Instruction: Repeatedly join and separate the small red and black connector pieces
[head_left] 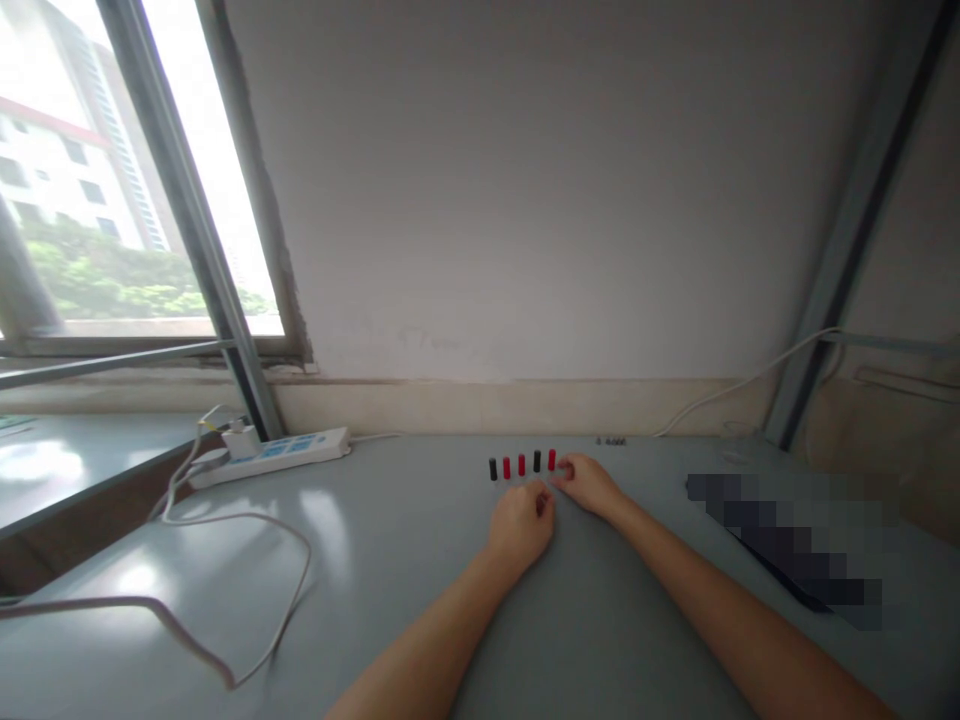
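Several small cylinders stand upright in a row on the grey table: a black cylinder (493, 469) at the left end, a red cylinder (506, 468), another red cylinder (522, 465), a second black cylinder (537, 461), and a red cylinder (552, 460) at the right end. Just in front of the row is my left hand (521, 522), its fingers curled in; what they hold, if anything, is hidden. My right hand (589, 484) lies beside the right-end red cylinder, thumb and index finger bent and apart. Whether its fingertips touch that cylinder I cannot tell.
A white power strip (285, 455) with plugs sits at the back left, its cable (289, 620) looping over the table. Tiny dark pieces (611, 441) lie near the wall. At right is a dark, pixelated object (780, 540). Metal posts (832, 270) flank the table.
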